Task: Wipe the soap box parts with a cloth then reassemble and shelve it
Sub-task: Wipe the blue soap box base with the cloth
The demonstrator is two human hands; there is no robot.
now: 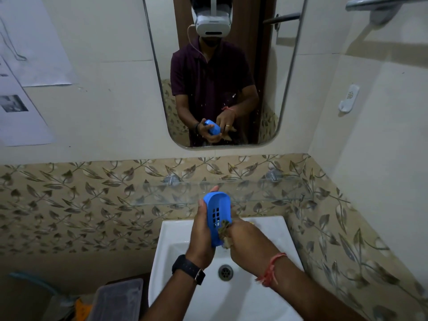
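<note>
Blue slotted plastic soap box tray (216, 216) held upright over white ceramic sink (287, 230). Left hand (201, 232) wraps its edge; right hand (245, 242) clutches brownish crumpled cloth (224, 230) against it. Looks light, rigid, likely slick when wet; rim grip safest.

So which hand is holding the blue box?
The left hand, the one with the black watch on its wrist, grips the blue soap box part. The right hand, with the red thread, holds the cloth instead.
</note>
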